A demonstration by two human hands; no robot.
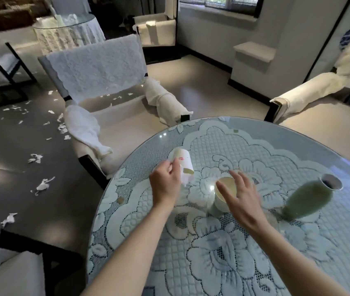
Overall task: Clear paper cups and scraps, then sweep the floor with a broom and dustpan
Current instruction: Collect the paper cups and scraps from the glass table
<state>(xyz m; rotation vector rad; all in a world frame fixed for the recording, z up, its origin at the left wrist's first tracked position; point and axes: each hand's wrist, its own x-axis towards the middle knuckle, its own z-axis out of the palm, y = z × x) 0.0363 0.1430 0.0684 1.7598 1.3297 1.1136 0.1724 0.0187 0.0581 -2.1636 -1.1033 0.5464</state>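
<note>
My left hand (165, 184) grips a white paper cup (183, 162) with red print, tilted with its mouth toward me, above the round glass-topped table (255, 242). A second white paper cup (223, 197) stands upright on the glass just to its right. My right hand (240, 195) hovers over that cup with fingers spread, touching or nearly touching its rim. Torn white paper scraps (43, 184) litter the dark floor at the left, and more scraps (114, 99) lie on the chair seat.
A green vase (310, 199) with a white rim stands at the table's right. A lace-covered armchair (97, 67) faces the table from the far left. Another armchair's arm (310, 88) shows at the right, and a chair corner (9, 272) at the lower left.
</note>
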